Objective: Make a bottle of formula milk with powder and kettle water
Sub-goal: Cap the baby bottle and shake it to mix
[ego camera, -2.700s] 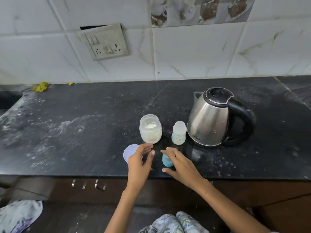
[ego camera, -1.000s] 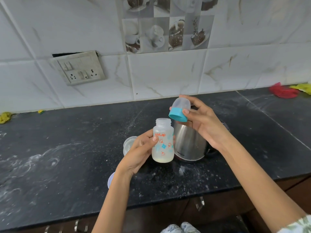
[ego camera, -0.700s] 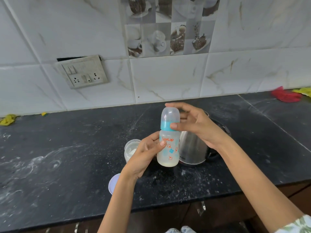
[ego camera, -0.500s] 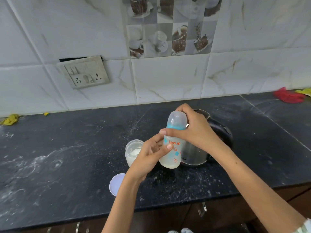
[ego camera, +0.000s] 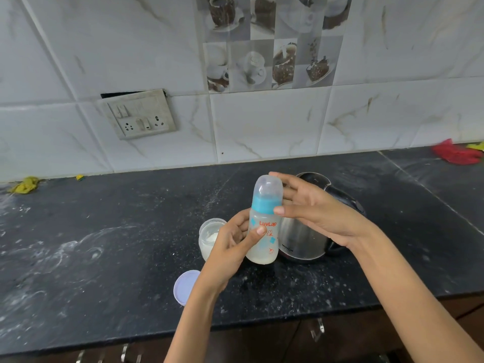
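Observation:
A clear baby bottle (ego camera: pixel 262 241) with orange print and a little cloudy liquid at the bottom is held upright above the counter, gripped around its body by my left hand (ego camera: pixel 229 248). On its top sits the blue collar with the clear dome cap (ego camera: pixel 267 196). My right hand (ego camera: pixel 322 213) is beside the cap with fingers straight and spread behind it; only the thumb tip touches the blue collar. The steel kettle (ego camera: pixel 301 242) stands just behind the bottle, partly hidden by my hands. An open jar of white powder (ego camera: pixel 209 235) stands left of the bottle.
The jar's pale lid (ego camera: pixel 186 286) lies flat near the front edge of the black counter (ego camera: pixel 104 244), which is dusted with powder. A red cloth (ego camera: pixel 455 154) lies at the back right, a yellow scrap (ego camera: pixel 25 184) at the back left. A socket plate (ego camera: pixel 138 113) is on the tiled wall.
My right hand brought the cap down onto the bottle, gripped it, and has now loosened, fingers spread. My left hand keeps hold of the bottle.

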